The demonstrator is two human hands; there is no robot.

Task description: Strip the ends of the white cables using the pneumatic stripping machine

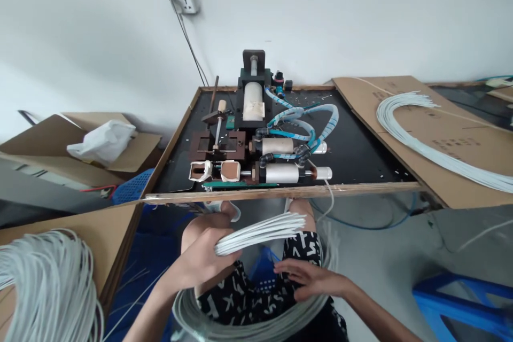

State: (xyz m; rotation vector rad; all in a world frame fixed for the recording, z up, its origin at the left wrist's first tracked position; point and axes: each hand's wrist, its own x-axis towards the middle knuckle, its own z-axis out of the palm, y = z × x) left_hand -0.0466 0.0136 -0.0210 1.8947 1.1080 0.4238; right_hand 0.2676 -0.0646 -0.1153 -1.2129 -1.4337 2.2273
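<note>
My left hand (pixel 206 259) is wrapped round a bundle of white wires (pixel 260 232), whose cut ends fan out to the right above my lap. The rest of the wires run in a loose coil (pixel 248 331) round my knees. My right hand (pixel 304 278) hovers over the right thigh near the coil, fingers apart and nothing in them. Ahead, at the table's front edge, is a machine with two silver cylinders (pixel 282 173) and a pair of jaw blocks (pixel 230 171) wrapped in whitish tape.
More wire coils lie on cardboard, one at left (pixel 52 278) and one at right (pixel 425 141). The table's wooden edge (pixel 280 191) runs in front of my knees. An open carton (pixel 52 176) stands at left, a blue stool (pixel 460 299) at lower right. Blue-striped hoses (pixel 328 123) loop over the machine.
</note>
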